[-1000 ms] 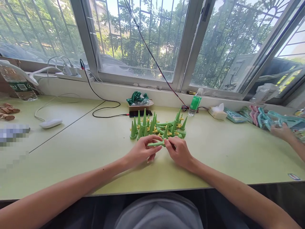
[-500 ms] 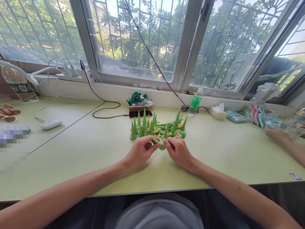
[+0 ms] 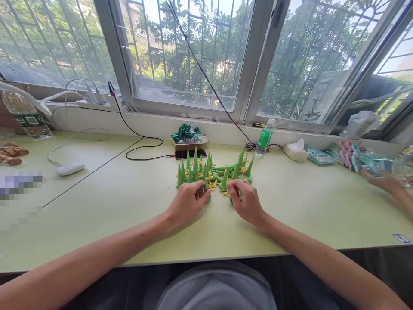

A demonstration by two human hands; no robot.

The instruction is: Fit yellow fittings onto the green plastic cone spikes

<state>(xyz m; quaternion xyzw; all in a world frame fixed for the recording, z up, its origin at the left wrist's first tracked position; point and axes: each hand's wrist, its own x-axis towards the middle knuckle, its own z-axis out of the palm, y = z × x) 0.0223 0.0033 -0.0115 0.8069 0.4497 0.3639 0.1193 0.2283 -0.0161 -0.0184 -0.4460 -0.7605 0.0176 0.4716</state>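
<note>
My left hand (image 3: 190,199) is closed around a green cone-shaped piece (image 3: 206,186) with a wider base, its tip pointing up. To its right, my right hand (image 3: 247,200) has its thumb and fingers pinched together, and what they grip is mostly hidden. A small yellow piece (image 3: 226,194) shows beside those fingertips. Just beyond both hands stands a cluster of green cones (image 3: 195,161) on round bases, mixed with green rods (image 3: 224,168) and scattered little yellow pieces (image 3: 213,184).
Behind the cluster lie a phone (image 3: 190,154) on a cable and a small cardboard box (image 3: 190,145). A water bottle (image 3: 265,138) and a tissue pack (image 3: 295,151) stand by the window. Another person's hand (image 3: 382,181) touches plastic packets at right. A white mouse (image 3: 70,168) lies left.
My hands have moved apart. The green cone has gone from a tilted position between both hands to upright in my left hand.
</note>
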